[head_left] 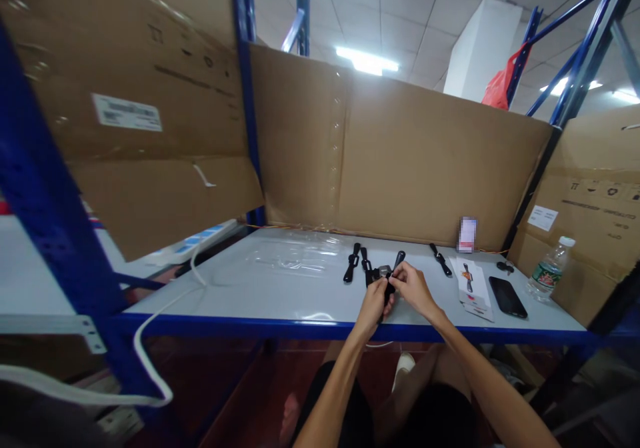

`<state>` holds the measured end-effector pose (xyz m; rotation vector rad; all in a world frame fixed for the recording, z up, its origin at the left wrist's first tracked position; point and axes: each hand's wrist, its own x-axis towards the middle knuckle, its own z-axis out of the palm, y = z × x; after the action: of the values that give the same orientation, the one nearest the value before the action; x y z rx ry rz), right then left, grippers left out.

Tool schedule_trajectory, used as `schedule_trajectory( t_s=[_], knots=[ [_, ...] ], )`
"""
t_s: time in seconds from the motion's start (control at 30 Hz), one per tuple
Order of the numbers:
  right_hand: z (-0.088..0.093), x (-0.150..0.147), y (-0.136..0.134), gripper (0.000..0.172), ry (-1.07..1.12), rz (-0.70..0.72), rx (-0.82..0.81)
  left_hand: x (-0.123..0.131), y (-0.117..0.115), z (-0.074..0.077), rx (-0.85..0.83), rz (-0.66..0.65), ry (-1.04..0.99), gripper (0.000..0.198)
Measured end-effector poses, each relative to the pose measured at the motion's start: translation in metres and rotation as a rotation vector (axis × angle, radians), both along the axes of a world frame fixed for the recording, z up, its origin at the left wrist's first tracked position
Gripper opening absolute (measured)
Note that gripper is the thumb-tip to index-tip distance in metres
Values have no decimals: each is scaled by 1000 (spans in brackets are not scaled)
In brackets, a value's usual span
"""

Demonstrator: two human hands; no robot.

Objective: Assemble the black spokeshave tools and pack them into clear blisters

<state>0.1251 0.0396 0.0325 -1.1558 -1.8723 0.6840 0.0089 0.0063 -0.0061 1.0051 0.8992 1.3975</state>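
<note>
Near the front edge of the table, my left hand (374,307) is closed around a black long-handled part (399,259), whose wider end sticks up past the fingers. My right hand (413,288) pinches at the same part with thumb and fingertips; whatever small piece lies in that pinch is hidden. Just left of my hands lie a black two-ended piece with a loop at its middle (353,263) and another like it (367,267). A small grey item (385,271) shows behind my fingers. Farther right rests one more black two-ended piece (441,260).
To the right are printed leaflets (473,288), a black phone (508,297), a water bottle (546,271) and a small dark item (505,267). An upright card or screen (467,235) stands at the back. Clear plastic film (295,256) lies left; cardboard (425,161) walls the table (235,295).
</note>
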Motion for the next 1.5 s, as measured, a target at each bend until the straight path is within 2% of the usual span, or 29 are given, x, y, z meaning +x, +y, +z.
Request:
schedule_trajectory(
  t_s=[0.1,0.23,0.3,0.4,0.47,0.53,0.63,0.77,0.97,1.03,1.13,1.27,1.43,1.5],
  knots=[
    [3,-1,0,14,-166,-14,232,-4,0,3,-52,-47,-104,28],
    [10,-3,0,36,-305,-17,336,-10,0,5,-69,-89,-202,27],
    [14,-4,-1,35,-340,-36,332,-10,1,5,-71,-84,-215,27],
    [21,-9,-6,17,-426,-132,327,-9,3,4,-77,-50,-226,27],
    [26,-15,-9,26,-507,-231,289,-8,4,4,-87,-32,-226,27],
    [29,-21,-8,28,-567,-264,212,-8,3,4,-90,-26,-225,27],
    [31,-27,-1,16,-573,-143,141,-10,3,4,-97,-34,-245,24],
    [32,-27,9,34,-549,-48,175,-15,2,5,-126,-78,-288,17],
    [35,-20,14,39,-543,77,220,-17,4,4,-150,-115,-299,13],
    [38,-19,12,36,-543,79,227,-17,5,3,-142,-114,-299,16],
    [40,-21,7,22,-546,30,230,-17,5,2,-118,-110,-285,21],
    [38,-27,4,19,-577,-46,160,-17,4,3,-91,-124,-249,23],
    [34,-26,9,42,-571,-12,168,-18,2,4,-98,-129,-240,26],
    [33,-24,11,43,-553,-5,164,-19,1,4,-92,-132,-240,26]
  ],
)
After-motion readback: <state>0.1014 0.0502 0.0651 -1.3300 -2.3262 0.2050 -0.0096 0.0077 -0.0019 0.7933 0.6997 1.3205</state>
